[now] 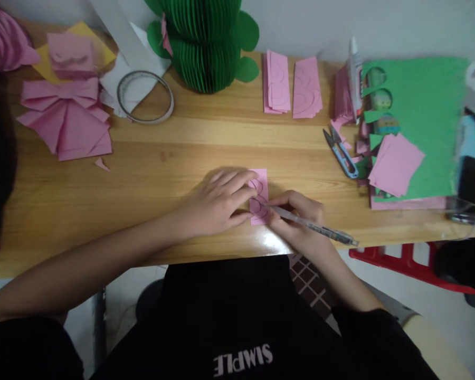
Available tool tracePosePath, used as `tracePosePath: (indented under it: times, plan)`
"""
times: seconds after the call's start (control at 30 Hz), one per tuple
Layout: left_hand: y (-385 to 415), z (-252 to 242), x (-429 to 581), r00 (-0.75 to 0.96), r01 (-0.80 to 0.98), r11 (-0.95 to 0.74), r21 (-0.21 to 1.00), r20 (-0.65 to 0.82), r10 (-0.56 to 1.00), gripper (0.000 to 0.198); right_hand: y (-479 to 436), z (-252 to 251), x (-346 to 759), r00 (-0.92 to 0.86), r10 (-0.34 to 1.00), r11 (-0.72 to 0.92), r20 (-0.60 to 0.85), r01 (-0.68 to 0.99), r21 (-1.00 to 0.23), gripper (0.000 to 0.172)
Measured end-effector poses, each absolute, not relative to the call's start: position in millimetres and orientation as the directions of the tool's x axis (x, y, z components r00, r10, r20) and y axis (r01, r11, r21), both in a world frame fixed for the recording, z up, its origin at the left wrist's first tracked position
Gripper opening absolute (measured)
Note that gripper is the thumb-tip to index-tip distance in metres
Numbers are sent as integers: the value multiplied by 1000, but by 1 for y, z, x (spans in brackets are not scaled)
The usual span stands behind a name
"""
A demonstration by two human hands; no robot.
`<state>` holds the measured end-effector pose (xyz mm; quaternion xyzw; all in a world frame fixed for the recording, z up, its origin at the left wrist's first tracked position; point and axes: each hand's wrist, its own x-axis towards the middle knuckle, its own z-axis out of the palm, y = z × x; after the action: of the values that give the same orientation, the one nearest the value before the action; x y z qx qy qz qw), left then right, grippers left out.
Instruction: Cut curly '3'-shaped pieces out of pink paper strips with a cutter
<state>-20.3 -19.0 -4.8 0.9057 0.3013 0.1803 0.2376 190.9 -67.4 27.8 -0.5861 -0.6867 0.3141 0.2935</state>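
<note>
A small upright rectangle of pink paper (258, 215) lies on the wooden table, with dark curved lines drawn on it. My left hand (217, 203) rests flat with its fingers spread, the fingertips on the paper's left edge. In my right hand (298, 216) I grip a clear-barrelled pen (324, 230); its tip is at the right side of the paper, by the lower curves. Behind, two pink paper stacks (277, 82) carry similar curved lines.
Thread snips (341, 153) lie at the right beside a green sheet (431, 116) with loose pink squares (397, 163) on it. A glue bottle (355, 79) stands near them. A tape roll (145, 97), folded pink paper (69, 119) and a green honeycomb paper piece (206, 47) are further back.
</note>
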Motion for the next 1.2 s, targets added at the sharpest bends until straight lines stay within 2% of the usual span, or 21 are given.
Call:
tracePosePath:
  times: [0.57,1.2]
  plan:
    - [-19,-7,-21,755,471,-711,523,178,631,24,-74,26,194,-150,986,149,72,605,-782,5]
    - [-20,-8,-21,753,459,-719,521,201,626,35,-78,17,192,-236,970,168,54,498,-851,6]
